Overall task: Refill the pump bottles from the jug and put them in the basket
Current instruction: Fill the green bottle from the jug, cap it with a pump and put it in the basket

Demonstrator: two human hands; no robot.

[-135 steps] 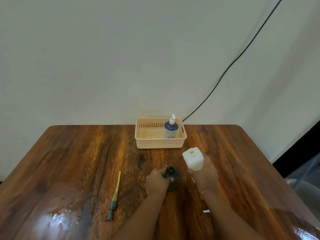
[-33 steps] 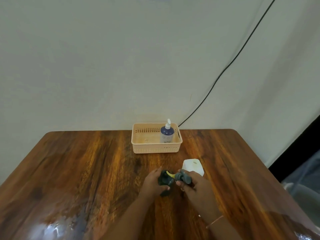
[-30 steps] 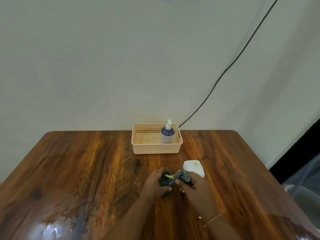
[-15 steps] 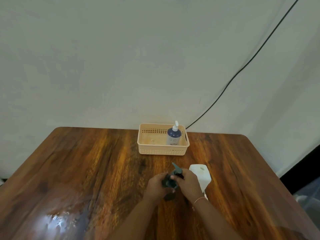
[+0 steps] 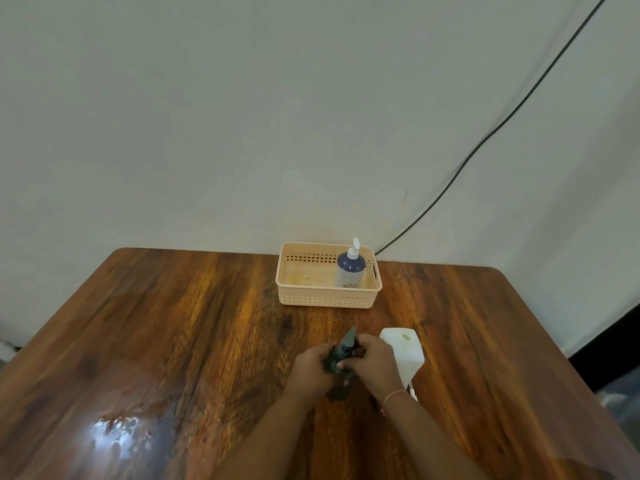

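A dark pump bottle (image 5: 335,367) stands on the wooden table (image 5: 207,341) between my hands. My left hand (image 5: 311,367) grips its body. My right hand (image 5: 372,362) is closed around the grey pump head (image 5: 347,342), which sits on the bottle's neck with its nozzle pointing up and away. Just right of my right hand stands the white jug (image 5: 405,351), uncapped, its mouth showing on top. At the back of the table a peach basket (image 5: 329,299) holds one blue pump bottle (image 5: 349,270) with a white pump, upright in its right half.
A small white cap (image 5: 412,393) lies on the table by my right wrist. A black cable (image 5: 485,140) runs down the wall to behind the basket. A wet glossy patch (image 5: 117,431) shines at the table's front left. The table's right edge drops off to a dark floor area.
The jug has been set down at the right. My right hand fetched the pump with its yellow tube from the left, fed it into the dark bottle and now holds the head upright on the neck.
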